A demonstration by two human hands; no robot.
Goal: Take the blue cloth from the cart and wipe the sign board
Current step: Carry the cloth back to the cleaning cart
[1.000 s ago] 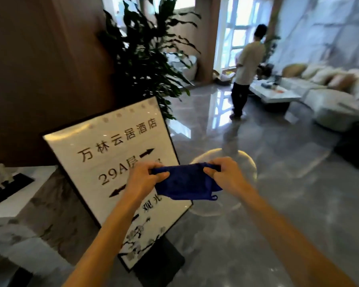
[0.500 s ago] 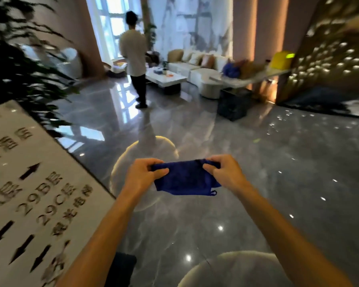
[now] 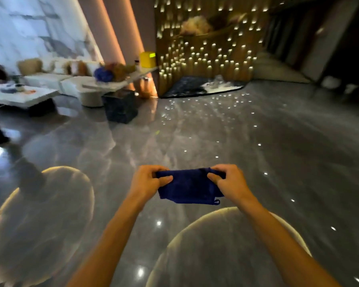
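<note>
My left hand [image 3: 147, 181]: fingers curled over the top left edge of the blue cloth [image 3: 189, 188], thumb pressed on its near face, pinching it. My right hand [image 3: 229, 182]: same grip on the top right edge, fingers folded over, thumb on the front. Neither hand spread; both closed tight on fabric.

Cloth: deep blue, folded into a wide flat band, stretched between the two hands and hanging a little below them. A small loop tag sticks out at its lower right corner. It is held in the air over the floor [image 3: 216, 137], touching nothing else.

Floor: glossy grey stone, dotted with light reflections, two pale round patches near me, left and right. Far left, a white low table [image 3: 19, 96] and pale sofa [image 3: 56, 79], blurred. Far centre, a dark cube block [image 3: 119, 108] under a slanted shelf. Behind, a wall of small warm lights [image 3: 205, 52].
</note>
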